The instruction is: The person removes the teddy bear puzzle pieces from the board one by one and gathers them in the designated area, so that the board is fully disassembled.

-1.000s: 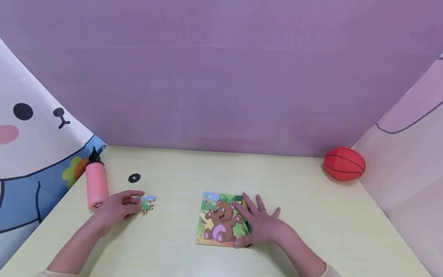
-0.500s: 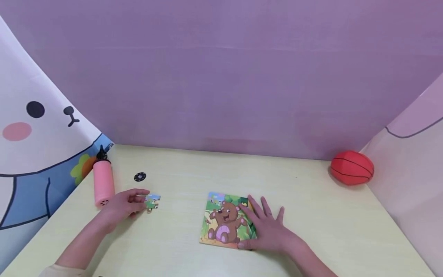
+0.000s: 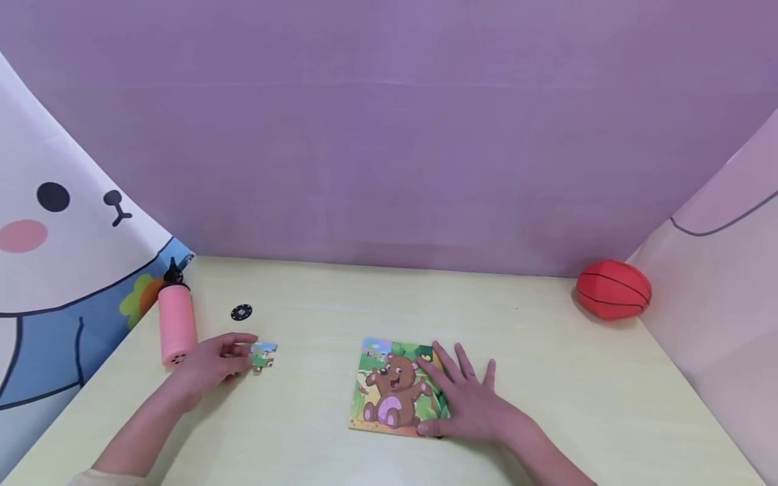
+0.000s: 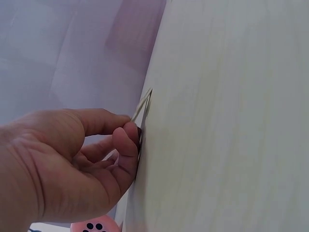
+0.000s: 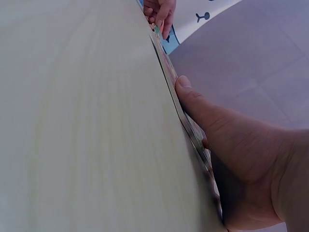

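My left hand (image 3: 209,368) pinches a small jigsaw piece (image 3: 264,354) printed in blue, green and brown. In the left wrist view that jigsaw piece (image 4: 141,105) shows as a thin edge, slanting up off the table at the fingertips of the left hand (image 4: 91,154). A square bear puzzle (image 3: 389,388) lies flat in front, to the right of the piece. My right hand (image 3: 471,401) rests on its right side with fingers spread and thumb at the near edge. The palm and fingers hide the puzzle's right part. In the right wrist view the thumb lies over the puzzle's edge (image 5: 169,82).
A pink cylinder bottle (image 3: 177,324) with a black top lies left of the left hand. Beyond that hand is a black round chip (image 3: 241,312). A red ball (image 3: 614,289) with black lines sits at the back right, by the wall. A purple backdrop (image 3: 389,135) borders the table's far edge.
The head view has shifted slightly. Both hands keep their places, the left on the jigsaw piece and the right on the bear puzzle.
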A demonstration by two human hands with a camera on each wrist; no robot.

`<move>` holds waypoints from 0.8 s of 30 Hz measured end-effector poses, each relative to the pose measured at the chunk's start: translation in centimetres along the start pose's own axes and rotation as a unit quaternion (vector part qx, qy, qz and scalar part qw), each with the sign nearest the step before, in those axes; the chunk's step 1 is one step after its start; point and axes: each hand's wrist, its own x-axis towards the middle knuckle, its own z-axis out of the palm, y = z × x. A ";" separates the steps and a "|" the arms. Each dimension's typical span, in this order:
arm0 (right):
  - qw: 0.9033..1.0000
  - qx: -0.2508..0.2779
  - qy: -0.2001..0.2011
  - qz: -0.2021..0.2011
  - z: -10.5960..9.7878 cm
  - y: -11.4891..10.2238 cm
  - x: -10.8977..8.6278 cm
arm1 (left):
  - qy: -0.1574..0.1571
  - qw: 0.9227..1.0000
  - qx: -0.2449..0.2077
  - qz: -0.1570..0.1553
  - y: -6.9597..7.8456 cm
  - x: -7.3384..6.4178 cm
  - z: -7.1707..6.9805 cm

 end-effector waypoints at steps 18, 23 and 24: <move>1.000 -0.001 -0.002 -0.001 -0.1 -0.1 0.1 | 0.035 0.999 0.037 0.012 1.3 -0.6 0.5; 1.000 -0.001 -0.001 -0.002 0.0 0.0 0.1 | 0.033 0.999 0.029 0.030 2.2 -0.8 1.3; 1.000 -0.001 -0.001 -0.002 0.0 0.0 0.1 | 0.029 0.999 0.022 0.038 2.4 -0.7 1.7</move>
